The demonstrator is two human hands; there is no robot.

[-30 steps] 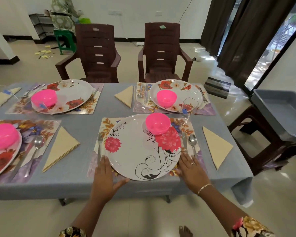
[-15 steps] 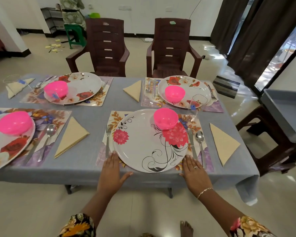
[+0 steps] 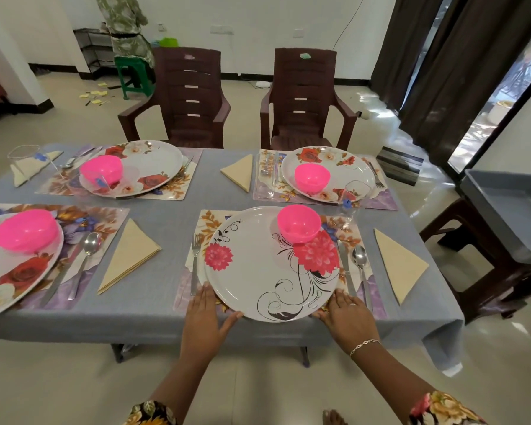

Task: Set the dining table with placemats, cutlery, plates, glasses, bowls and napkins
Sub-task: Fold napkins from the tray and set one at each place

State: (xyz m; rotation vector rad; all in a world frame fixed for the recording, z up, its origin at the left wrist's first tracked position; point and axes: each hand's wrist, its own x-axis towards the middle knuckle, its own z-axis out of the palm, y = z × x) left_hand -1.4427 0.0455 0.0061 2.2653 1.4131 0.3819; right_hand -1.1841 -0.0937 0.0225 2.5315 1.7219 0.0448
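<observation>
At the table's [image 3: 166, 305] near edge, a white plate [image 3: 258, 271] with pink flowers lies on a floral placemat [image 3: 207, 223]. A pink bowl [image 3: 299, 223] stands upright on the plate's far right part. The left hand [image 3: 204, 314] lies flat on the placemat at the plate's near-left rim, fingers straight, thumb spread against the rim. The right hand [image 3: 347, 314] lies flat at the near-right rim, fingers straight and touching it; neither hand grips anything. A fork [image 3: 195, 262] lies on the placemat just left of the plate, and a knife [image 3: 345, 268] and spoon [image 3: 360, 265] lie side by side just right of it. A folded tan napkin [image 3: 400, 265] lies on the cloth to the right, apart from the placemat. A clear glass [image 3: 354, 194] stands near the placemat's far right corner. The table has a grey-blue cloth and carries three more settings [image 3: 141, 167] with flowered plates and pink bowls, one to the left and two across. Two brown plastic chairs [image 3: 301, 96] stand at the far side on a pale tiled floor [image 3: 74, 124]. To the right a grey tub [image 3: 509, 207] rests on a dark stool [image 3: 478, 271], with dark curtains [image 3: 442, 56] beyond.
</observation>
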